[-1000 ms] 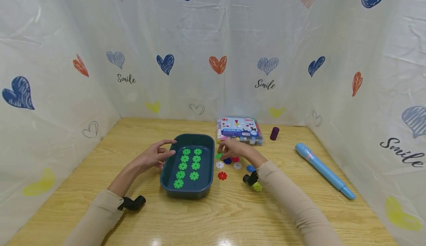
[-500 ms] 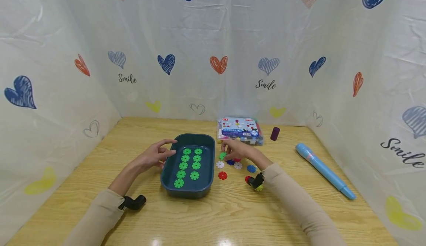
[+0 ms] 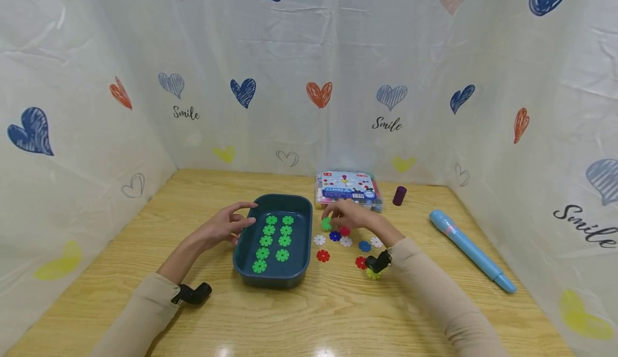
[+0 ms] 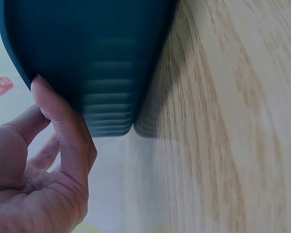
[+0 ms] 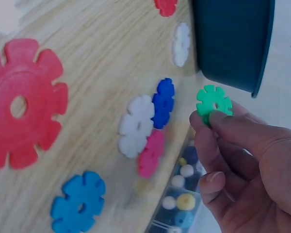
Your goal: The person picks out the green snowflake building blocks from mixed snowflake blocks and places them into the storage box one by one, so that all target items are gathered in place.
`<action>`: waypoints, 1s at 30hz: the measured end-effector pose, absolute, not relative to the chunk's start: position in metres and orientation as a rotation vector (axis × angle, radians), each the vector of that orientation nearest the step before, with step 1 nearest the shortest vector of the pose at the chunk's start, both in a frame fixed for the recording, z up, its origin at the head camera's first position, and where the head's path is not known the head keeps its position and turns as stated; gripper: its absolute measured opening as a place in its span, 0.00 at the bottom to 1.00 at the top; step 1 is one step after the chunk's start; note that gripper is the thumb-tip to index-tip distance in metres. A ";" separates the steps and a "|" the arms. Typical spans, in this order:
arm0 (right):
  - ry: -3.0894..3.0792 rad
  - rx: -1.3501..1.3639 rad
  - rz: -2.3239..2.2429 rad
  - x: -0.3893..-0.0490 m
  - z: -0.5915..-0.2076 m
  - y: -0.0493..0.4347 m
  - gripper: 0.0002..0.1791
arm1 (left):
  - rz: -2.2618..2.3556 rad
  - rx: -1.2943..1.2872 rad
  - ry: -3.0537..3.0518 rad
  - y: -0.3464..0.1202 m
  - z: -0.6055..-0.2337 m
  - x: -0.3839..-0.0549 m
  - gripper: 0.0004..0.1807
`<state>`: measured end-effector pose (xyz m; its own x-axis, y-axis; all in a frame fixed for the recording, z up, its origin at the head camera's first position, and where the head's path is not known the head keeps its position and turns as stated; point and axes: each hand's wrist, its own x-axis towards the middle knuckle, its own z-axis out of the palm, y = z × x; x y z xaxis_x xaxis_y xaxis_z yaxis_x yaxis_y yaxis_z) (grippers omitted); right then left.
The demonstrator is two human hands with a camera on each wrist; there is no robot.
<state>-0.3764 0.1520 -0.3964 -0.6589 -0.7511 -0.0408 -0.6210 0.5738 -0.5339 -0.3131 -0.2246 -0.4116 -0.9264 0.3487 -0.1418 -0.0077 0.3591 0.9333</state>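
Observation:
My left hand [image 3: 223, 227] holds the left side of a dark blue plastic basin [image 3: 272, 281], fingertips at its rim; in the left wrist view the fingers bend against the outer wall [image 4: 106, 102]. Inside the basin lie two columns of green snowflake discs [image 3: 263, 253]. To the right of it, my right hand [image 3: 350, 215] pinches a single green snowflake disc [image 5: 213, 104] between thumb and fingers, raised above the table. Under and near that hand lie loose discs: white [image 5: 137, 125], dark blue [image 5: 163, 103], pink [image 5: 151, 154], light blue [image 5: 78, 201] and red [image 3: 323, 255].
A clear box of beads with a printed lid [image 3: 348, 185] stands behind the right hand. A purple cylinder [image 3: 399, 195] and a long light blue stick-like case [image 3: 472, 251] lie to the right. A yellow disc [image 3: 373, 274] is partly hidden by the wrist camera. Curtains [image 3: 309, 35] surround the wooden table.
The right hand has picked the green disc off the table and shifted slightly right with it, uncovering the dark blue, pink and white discs. The left hand and basin have stayed put.

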 end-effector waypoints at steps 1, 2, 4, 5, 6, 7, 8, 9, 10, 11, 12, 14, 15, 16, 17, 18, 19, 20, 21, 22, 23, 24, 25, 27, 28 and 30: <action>2.544 -1.138 -0.723 -0.376 -0.394 0.152 0.11 | 1.588 0.302 2.311 -0.225 -0.411 -0.313 0.33; 2.545 -1.141 -0.736 -0.376 -0.392 0.152 0.11 | 1.585 0.306 2.312 -0.225 -0.411 -0.313 0.33; 2.548 -1.143 -0.760 -0.376 -0.386 0.151 0.12 | 1.588 0.303 2.314 -0.225 -0.410 -0.312 0.34; 2.550 -1.150 -0.768 -0.375 -0.383 0.151 0.12 | 1.590 0.296 2.316 -0.225 -0.410 -0.312 0.33; 2.550 -1.159 -0.771 -0.375 -0.380 0.150 0.11 | 1.589 0.298 2.317 -0.225 -0.410 -0.311 0.33; 2.550 -1.161 -0.773 -0.374 -0.376 0.150 0.11 | 1.588 0.300 2.317 -0.225 -0.409 -0.311 0.33; 2.548 -1.162 -0.770 -0.373 -0.372 0.149 0.12 | 1.589 0.302 2.316 -0.225 -0.409 -0.311 0.34; 2.547 -1.165 -0.759 -0.372 -0.369 0.148 0.12 | 1.590 0.300 2.315 -0.225 -0.408 -0.311 0.34; 2.542 -1.168 -0.749 -0.371 -0.365 0.147 0.12 | 1.591 0.301 2.313 -0.225 -0.408 -0.312 0.34; 2.546 -1.177 -0.730 -0.370 -0.362 0.146 0.12 | 1.591 0.302 2.311 -0.225 -0.408 -0.312 0.34; 2.545 -1.187 -0.715 -0.370 -0.359 0.145 0.12 | 1.593 0.300 2.309 -0.225 -0.408 -0.312 0.34; 2.545 -1.222 -0.691 -0.368 -0.353 0.143 0.11 | 1.597 0.296 2.308 -0.225 -0.408 -0.312 0.34; 2.547 -1.239 -0.680 -0.368 -0.350 0.142 0.11 | 1.596 0.305 2.307 -0.225 -0.409 -0.313 0.34; 2.544 -1.260 -0.673 -0.366 -0.348 0.140 0.11 | 1.595 0.314 2.306 -0.225 -0.409 -0.313 0.33; 2.544 -1.274 -0.663 -0.365 -0.345 0.139 0.11 | 1.595 0.322 2.306 -0.225 -0.409 -0.313 0.33; 2.539 -1.286 -0.656 -0.364 -0.343 0.137 0.11 | 1.597 0.319 2.305 -0.225 -0.409 -0.313 0.33; 2.533 -1.291 -0.647 -0.363 -0.341 0.135 0.11 | 1.599 0.318 2.303 -0.225 -0.409 -0.312 0.33; 2.527 -1.289 -0.635 -0.361 -0.339 0.133 0.11 | 1.600 0.321 2.303 -0.225 -0.409 -0.312 0.32; 2.520 -1.288 -0.619 -0.359 -0.336 0.130 0.11 | 1.599 0.327 2.302 -0.225 -0.409 -0.312 0.32; 2.511 -1.283 -0.604 -0.358 -0.334 0.127 0.12 | 1.599 0.322 2.302 -0.225 -0.409 -0.312 0.32; 2.504 -1.272 -0.587 -0.356 -0.332 0.124 0.12 | 1.600 0.318 2.304 -0.224 -0.409 -0.312 0.32; 2.494 -1.267 -0.576 -0.355 -0.329 0.121 0.12 | 1.602 0.312 2.303 -0.224 -0.409 -0.312 0.32; 2.481 -1.262 -0.564 -0.353 -0.327 0.117 0.13 | 1.600 0.318 2.304 -0.224 -0.409 -0.312 0.32; 2.452 -1.269 -0.543 -0.351 -0.325 0.110 0.13 | 1.598 0.326 2.304 -0.224 -0.410 -0.312 0.33; 2.437 -1.275 -0.535 -0.351 -0.324 0.107 0.13 | 1.599 0.325 2.304 -0.224 -0.410 -0.312 0.33; 2.400 -1.296 -0.526 -0.350 -0.325 0.100 0.13 | 1.598 0.321 2.303 -0.224 -0.410 -0.312 0.33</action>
<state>-0.3497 0.1004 -0.3246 -0.5133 -0.8472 -0.1371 -0.7123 0.5097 -0.4825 -0.3121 -0.2235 -0.4100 -0.9240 0.3594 -0.1309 0.0031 0.3492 0.9370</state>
